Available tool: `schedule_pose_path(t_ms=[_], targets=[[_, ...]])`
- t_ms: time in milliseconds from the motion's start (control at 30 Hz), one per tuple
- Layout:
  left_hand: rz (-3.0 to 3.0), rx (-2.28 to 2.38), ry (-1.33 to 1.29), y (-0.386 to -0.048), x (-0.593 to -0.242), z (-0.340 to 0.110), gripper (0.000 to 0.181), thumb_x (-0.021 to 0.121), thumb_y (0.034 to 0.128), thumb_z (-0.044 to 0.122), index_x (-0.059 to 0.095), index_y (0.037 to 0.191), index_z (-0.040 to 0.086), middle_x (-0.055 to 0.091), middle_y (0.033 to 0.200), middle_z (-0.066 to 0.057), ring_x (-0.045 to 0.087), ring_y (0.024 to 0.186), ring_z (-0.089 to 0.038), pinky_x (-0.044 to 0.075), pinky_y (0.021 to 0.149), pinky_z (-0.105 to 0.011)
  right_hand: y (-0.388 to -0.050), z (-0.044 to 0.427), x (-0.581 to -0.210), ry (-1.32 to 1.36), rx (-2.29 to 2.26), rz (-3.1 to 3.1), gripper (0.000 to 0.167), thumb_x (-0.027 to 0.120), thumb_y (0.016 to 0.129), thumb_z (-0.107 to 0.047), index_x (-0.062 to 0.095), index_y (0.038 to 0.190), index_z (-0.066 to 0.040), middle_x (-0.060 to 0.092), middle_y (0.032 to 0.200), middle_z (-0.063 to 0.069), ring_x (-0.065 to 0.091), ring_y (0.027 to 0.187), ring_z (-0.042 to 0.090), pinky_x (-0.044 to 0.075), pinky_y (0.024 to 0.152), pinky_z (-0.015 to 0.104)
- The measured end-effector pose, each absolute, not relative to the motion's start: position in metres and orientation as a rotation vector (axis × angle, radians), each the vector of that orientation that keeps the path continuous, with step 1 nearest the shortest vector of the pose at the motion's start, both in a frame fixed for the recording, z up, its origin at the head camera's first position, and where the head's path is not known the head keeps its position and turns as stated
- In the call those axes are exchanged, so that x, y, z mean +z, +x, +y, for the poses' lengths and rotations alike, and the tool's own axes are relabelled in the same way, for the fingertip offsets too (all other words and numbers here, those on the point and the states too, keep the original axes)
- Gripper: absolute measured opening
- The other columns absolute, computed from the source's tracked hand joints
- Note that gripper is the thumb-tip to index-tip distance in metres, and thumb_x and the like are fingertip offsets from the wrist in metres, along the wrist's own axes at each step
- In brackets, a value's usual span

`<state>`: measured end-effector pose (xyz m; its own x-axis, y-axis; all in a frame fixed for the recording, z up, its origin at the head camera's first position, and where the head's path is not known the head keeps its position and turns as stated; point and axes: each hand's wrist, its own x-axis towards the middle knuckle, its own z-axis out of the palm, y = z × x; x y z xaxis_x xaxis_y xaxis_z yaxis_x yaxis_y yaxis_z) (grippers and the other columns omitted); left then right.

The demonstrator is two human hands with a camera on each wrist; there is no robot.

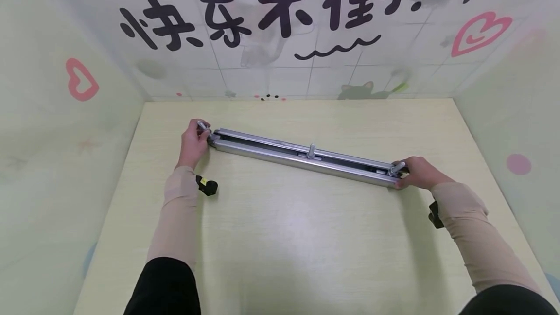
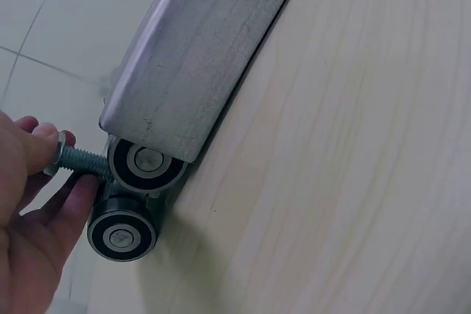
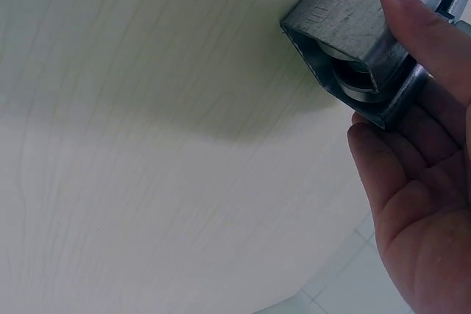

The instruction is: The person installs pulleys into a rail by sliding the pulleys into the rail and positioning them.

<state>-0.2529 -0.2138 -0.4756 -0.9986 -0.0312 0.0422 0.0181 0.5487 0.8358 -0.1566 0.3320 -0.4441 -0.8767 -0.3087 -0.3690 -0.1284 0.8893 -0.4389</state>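
A long metal channel rail (image 1: 262, 155) lies slantwise over the table, its slot facing up. At its left end a roller trolley sits partly outside the channel, its black-sealed wheels (image 2: 121, 238) showing. My left hand (image 1: 194, 145) pinches that trolley's threaded bolt (image 2: 85, 159) between thumb and fingers. Around the rail's right end my right hand (image 1: 422, 173) is curled, thumb on one side and fingers beneath. Another trolley's bolt (image 1: 397, 168) sticks up there, and a wheel (image 3: 360, 92) shows inside the channel's mouth. A further bolt (image 1: 311, 150) stands upright mid-rail.
The pale wood-grain table (image 1: 297, 237) extends in front of the rail. Printed white curtains (image 1: 280, 77) hang behind it and on both sides. Small black wrist cameras (image 1: 207, 186) are strapped to both sleeves.
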Motion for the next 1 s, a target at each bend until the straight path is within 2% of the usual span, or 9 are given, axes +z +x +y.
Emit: schedule_pose_path(t_ms=[200, 400, 1000], targets=[[-2.696, -1.503, -0.042, -0.256, -0.475, -0.217, 0.025, 0.048, 0.0910, 0.000, 0.043, 0.115, -0.004, 0.052, 0.117, -0.025, 0.052, 0.108, -0.037, 0.045, 0.093, -0.043, -0.155, 0.333, -0.445, -0.292, -0.554, 2.612, 0.061, 0.078, 0.065, -0.017, 0.056, 0.114, 0.012, 0.064, 0.097, 0.024, 0.056, 0.085, 0.026, 0.046, 0.080, 0.047], [-2.683, -1.498, -0.051, -0.257, -0.476, -0.220, 0.023, 0.044, 0.0948, 0.011, 0.047, 0.114, -0.001, 0.054, 0.116, -0.023, 0.054, 0.107, -0.036, 0.048, 0.087, -0.044, -0.154, 0.333, -0.443, -0.283, -0.548, 2.612, 0.061, 0.078, 0.066, -0.017, 0.055, 0.115, 0.012, 0.064, 0.096, 0.023, 0.056, 0.084, 0.026, 0.046, 0.080, 0.046], [-2.692, -1.456, -0.097, -0.254, -0.472, -0.207, 0.019, 0.044, 0.0946, 0.008, 0.046, 0.110, -0.002, 0.056, 0.112, -0.024, 0.055, 0.104, -0.035, 0.049, 0.086, -0.044, -0.155, 0.330, -0.443, -0.327, -0.582, 2.623, 0.058, 0.079, 0.064, -0.016, 0.057, 0.112, 0.011, 0.062, 0.101, 0.028, 0.058, 0.093, 0.034, 0.045, 0.084, 0.051]])
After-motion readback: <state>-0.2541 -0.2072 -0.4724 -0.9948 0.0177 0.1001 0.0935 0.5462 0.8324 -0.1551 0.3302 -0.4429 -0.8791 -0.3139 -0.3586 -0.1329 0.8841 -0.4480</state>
